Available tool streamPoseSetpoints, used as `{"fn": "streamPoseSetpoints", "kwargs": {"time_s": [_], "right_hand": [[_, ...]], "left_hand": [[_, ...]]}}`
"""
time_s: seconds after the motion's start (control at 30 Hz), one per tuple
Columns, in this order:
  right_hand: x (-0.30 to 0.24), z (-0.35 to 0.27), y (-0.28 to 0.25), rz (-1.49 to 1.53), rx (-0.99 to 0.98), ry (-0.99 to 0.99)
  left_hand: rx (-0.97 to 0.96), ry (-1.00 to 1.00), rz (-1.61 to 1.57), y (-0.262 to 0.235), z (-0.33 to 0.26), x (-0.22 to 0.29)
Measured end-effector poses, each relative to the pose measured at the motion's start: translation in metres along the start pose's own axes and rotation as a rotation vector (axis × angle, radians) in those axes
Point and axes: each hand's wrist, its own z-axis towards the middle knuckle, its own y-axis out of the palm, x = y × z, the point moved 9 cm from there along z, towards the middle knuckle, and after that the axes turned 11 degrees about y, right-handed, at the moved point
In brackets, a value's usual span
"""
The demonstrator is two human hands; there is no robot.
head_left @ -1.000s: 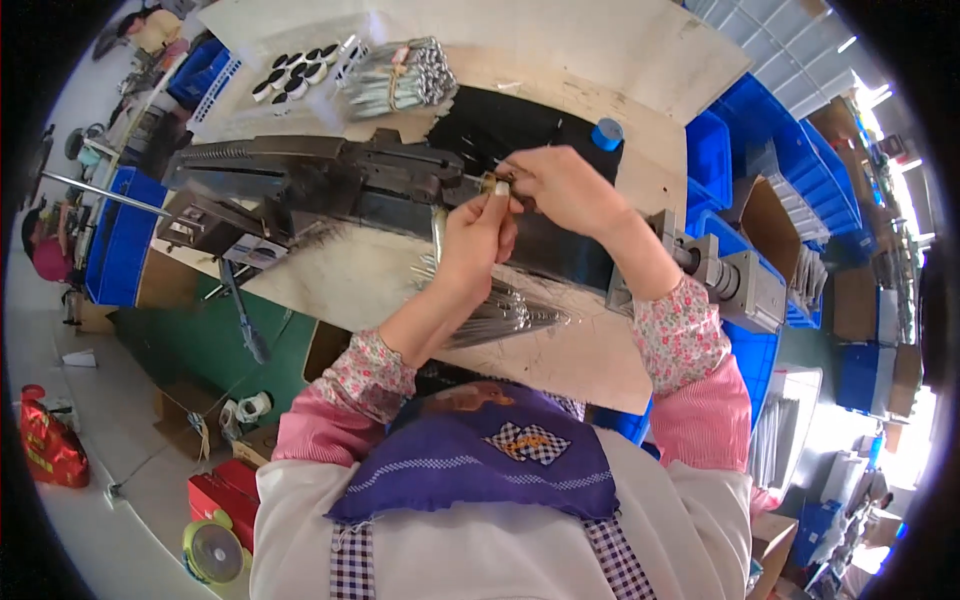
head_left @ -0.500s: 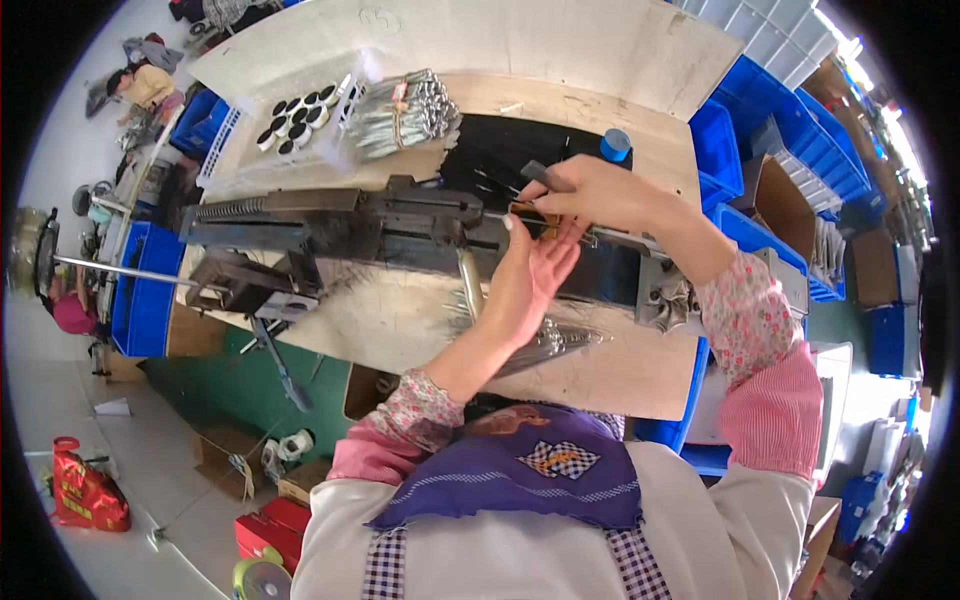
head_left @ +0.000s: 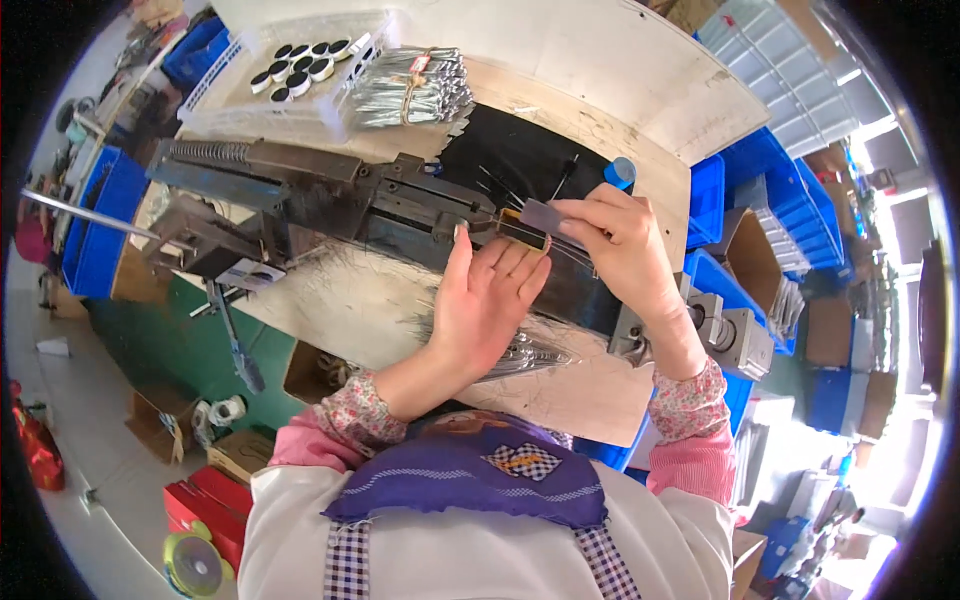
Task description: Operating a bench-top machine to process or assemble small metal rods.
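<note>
My right hand (head_left: 622,240) pinches a flat grey block (head_left: 543,217) between thumb and fingers. The block is against or just over a small brass-coloured frame (head_left: 522,233) on the long dark metal fixture (head_left: 405,205). Palm up, my left hand (head_left: 485,300) lies along the fixture's near side. Its fingers are stretched out, with their tips at the brass-coloured frame; whether they bear on it I cannot tell. Near the left wrist, a bundle of thin metal pieces (head_left: 530,352) rests on the wooden bench (head_left: 575,395), partly hidden by the hand.
Behind the fixture are a clear plastic basket (head_left: 330,112) of white rolls with black ends, a tied bundle of metal rods (head_left: 412,88), a black mat (head_left: 505,150) and a blue roll (head_left: 620,173). Blue bins (head_left: 707,200) stand to the right. A metal lever (head_left: 235,340) hangs off the left front.
The view has shifted and turned. My right hand has brought the grey block down to the brass-coloured frame. My left palm has turned upward more, and the pale handle beside it no longer shows.
</note>
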Motion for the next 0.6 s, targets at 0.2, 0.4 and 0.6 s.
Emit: {"fn": "streamPoseSetpoints", "kwargs": {"time_s": [0.2,0.4,0.6], "right_hand": [[-0.014,0.003,0.013,-0.059,-0.027,-0.106],[-0.023,-0.003,0.006,-0.190,0.031,-0.218],[-0.025,-0.009,-0.001,-0.222,0.083,-0.231]], "left_hand": [[0.012,0.052,0.044,0.004,-0.001,0.004],[-0.023,0.022,0.101,0.010,0.001,0.008],[-0.073,-0.012,0.114,0.014,0.002,0.005]]}}
